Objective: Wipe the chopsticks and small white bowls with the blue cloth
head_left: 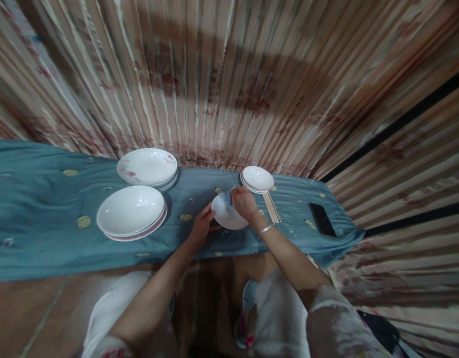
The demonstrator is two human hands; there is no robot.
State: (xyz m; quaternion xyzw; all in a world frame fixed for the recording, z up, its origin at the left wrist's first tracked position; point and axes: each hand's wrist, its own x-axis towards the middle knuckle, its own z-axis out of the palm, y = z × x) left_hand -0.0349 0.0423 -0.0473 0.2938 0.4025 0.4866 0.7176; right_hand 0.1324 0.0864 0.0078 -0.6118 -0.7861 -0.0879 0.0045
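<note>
One round white bowl (227,215), no long axis; between left hand (202,223) at eight o'clock, half-curled on rim, and right hand (245,203) at two, bunched on bluish cloth (227,198) inside; neither nearer.

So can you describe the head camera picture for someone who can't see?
A person's left hand steadies a white bowl while the right hand holds what looks like a bluish cloth against it. Two stacks of bigger white dishes stand left, stacked bowls and a black phone right, on a blue-green tablecloth.
</note>
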